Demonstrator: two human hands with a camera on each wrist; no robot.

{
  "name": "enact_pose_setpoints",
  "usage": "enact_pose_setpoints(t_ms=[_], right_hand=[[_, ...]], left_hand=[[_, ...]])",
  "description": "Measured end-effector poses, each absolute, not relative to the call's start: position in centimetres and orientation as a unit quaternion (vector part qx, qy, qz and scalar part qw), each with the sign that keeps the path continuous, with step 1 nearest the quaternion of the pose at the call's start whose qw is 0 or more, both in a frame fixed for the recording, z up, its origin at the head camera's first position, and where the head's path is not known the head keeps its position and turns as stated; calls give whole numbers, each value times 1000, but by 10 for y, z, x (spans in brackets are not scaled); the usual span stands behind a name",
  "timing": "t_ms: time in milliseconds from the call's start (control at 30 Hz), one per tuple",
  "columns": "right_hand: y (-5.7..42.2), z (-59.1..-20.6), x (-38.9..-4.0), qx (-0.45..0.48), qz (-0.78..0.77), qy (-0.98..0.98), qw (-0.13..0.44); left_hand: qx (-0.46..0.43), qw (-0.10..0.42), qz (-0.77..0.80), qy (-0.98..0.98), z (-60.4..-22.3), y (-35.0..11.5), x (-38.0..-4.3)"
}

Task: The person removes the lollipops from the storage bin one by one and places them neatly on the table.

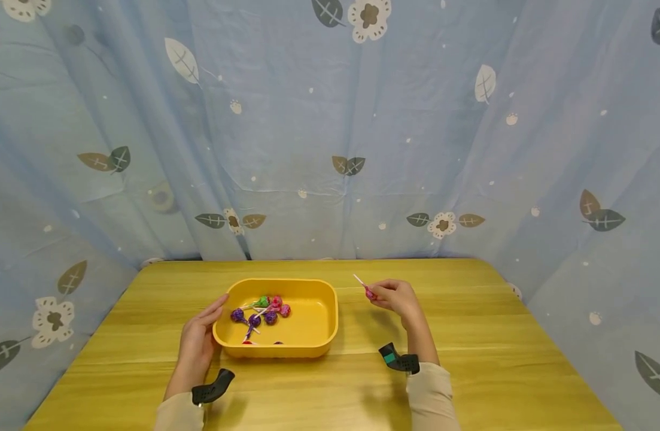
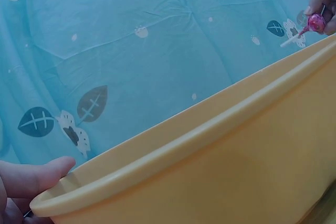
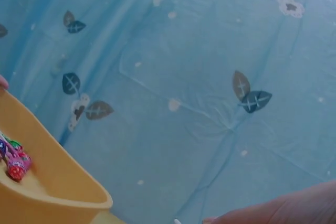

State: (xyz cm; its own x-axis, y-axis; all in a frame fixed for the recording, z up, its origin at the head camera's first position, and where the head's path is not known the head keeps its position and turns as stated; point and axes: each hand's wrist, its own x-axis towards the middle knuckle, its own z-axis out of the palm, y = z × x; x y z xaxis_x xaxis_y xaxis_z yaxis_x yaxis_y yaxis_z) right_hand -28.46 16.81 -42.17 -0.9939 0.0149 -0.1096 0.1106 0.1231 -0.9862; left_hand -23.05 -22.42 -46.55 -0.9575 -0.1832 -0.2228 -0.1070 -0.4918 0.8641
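Sleeve foremost, head view: right hand pinches lollipop beside bin; likely a transfer step.
Left hand, fingers straight, touches bin. Left wrist: lollipop shows above bin. Right wrist: pinch out of frame. Next likely needs steady pinch.

Lollipops in tray (on table)

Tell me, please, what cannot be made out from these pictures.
- Red piece and dark piece: head view, partly hidden by the near wall of the yellow tray.
- Right grip: right wrist view, mostly cut off by bottom edge.
- Any print on wrappers: head view, too small.
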Motion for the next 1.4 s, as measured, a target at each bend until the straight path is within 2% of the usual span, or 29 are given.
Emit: enact_pose_setpoints(t_ms=[367,733,1400], right_hand=[[171,-451,-297,76,-645,759,44],[167,-466,-300,87,-629,771,49],[160,-471,-299,88,-572,814,51]], left_hand=[[153,24,-849,-505,-465,-225,-230],[146,31,-849,-507,-467,-226,-230],[146,21,-847,-510,-462,-223,-228]])
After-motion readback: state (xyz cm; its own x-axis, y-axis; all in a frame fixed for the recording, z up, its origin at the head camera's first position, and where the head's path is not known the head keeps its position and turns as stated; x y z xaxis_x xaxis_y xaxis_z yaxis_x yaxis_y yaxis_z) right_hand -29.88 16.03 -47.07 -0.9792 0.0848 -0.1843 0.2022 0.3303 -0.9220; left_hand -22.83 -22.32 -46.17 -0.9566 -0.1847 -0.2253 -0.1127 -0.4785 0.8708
